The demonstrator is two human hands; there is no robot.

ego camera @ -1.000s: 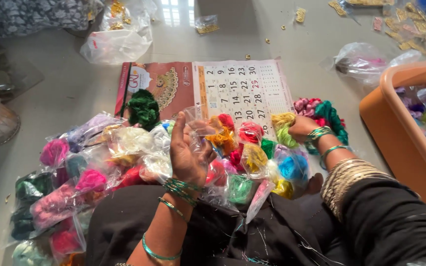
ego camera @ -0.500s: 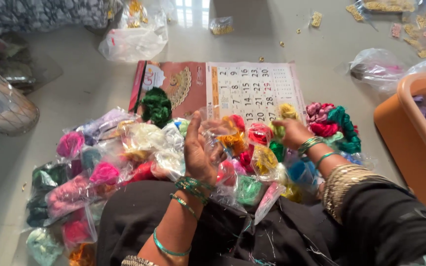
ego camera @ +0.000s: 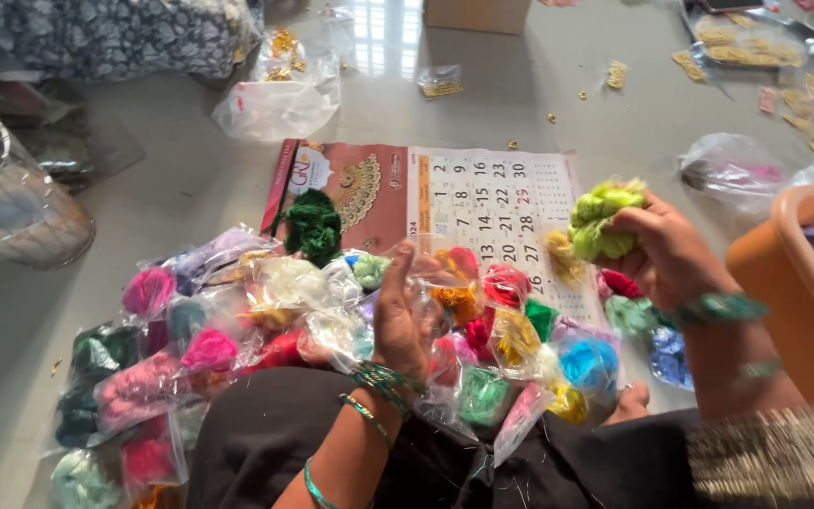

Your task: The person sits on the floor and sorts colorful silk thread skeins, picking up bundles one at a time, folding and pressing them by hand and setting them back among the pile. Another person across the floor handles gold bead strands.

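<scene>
The right hand point(ego camera: 657, 250) is closed around a yellow-green thread bundle point(ego camera: 600, 217), its fingers pinching the fluffy clump from the right side so that most of it sticks out to the left and upward of the knuckles. The bundle is a rounded wad with no clear long axis; its loose end points away from the palm, toward the calendar point(ego camera: 482, 203) lying flat on the floor point(ego camera: 143, 188) beneath it. It hangs above the calendar's right edge, apart from the paper.

The left hand point(ego camera: 407, 316) is raised with the palm facing away and fingers loosely spread, holding a small clear plastic bag point(ego camera: 431, 278) against its fingertips; the bag's opening cannot be made out, so which way it faces is unclear. The bundle lies to the right of this hand and a little beyond it, well apart, and the right hand is plainly the nearer one, since it grips it.

Just below and between the hands lies a heap of bagged colourful threads point(ego camera: 332, 339), spreading left past the left wrist. A loose dark green thread clump point(ego camera: 313, 226) sits beyond the left hand on the calendar. An orange tub point(ego camera: 803, 283) stands just right of the right forearm
</scene>
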